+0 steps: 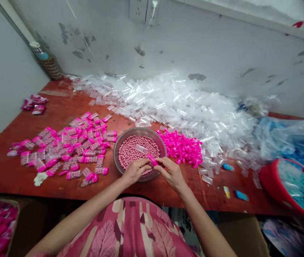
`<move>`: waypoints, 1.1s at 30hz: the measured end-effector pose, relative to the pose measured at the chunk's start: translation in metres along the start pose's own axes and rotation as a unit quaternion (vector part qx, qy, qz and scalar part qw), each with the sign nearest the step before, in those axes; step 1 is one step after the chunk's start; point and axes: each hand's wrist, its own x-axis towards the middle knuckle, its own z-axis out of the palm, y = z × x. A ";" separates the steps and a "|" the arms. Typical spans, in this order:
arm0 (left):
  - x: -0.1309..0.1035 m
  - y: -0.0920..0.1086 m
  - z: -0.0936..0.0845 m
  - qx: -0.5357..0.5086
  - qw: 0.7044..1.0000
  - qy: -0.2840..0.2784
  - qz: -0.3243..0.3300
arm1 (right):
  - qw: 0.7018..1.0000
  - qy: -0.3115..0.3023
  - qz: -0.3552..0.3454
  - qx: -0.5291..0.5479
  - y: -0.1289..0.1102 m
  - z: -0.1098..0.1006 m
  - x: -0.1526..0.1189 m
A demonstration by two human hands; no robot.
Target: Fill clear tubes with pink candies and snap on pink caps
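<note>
Item, right hand [172, 172]: you are pinching a pink cap [152, 160] between thumb and forefinger, the other fingers curling loosely behind.
Item, left hand [138, 168]: you are bending its fingers close together, tips meeting the near side of the cap; whether they are gripping a tube beneath, you cannot tell, as the hand is hiding it.
Item, the cap: it is sitting between your two hands, above the right part of a round metal bowl [116, 157].
Item, pink beads [130, 150]: they are filling much of the bowl, with one clear tube [141, 149] lying on top.
Item, loose pink caps [184, 148]: they are lying heaped just right of the bowl.
Item, empty clear tubes [173, 100]: they are spreading in a broad mound along the wall.
Item, capped tubes of beads [66, 140]: they are lying scattered left of the bowl.
Item, red tub [272, 185]: it is holding blue pieces at your far right.
Item, red-brown table [12, 171]: it is bearing the bowl and heaps.
</note>
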 end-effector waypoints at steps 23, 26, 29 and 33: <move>-0.010 -0.001 -0.023 0.046 0.995 -0.085 0.010 | 0.933 -0.186 -0.219 -0.219 -0.033 -0.011 0.026; -0.012 -0.008 -0.024 -0.071 0.995 -0.036 -0.058 | 0.946 -0.135 -0.188 -0.229 -0.025 -0.006 0.027; -0.012 -0.013 -0.025 -0.193 0.971 0.039 -0.133 | 0.959 -0.080 -0.154 -0.224 -0.014 0.008 0.023; -0.010 -0.013 -0.023 -0.293 0.927 0.127 -0.197 | 0.959 -0.070 -0.138 -0.238 -0.009 0.029 0.018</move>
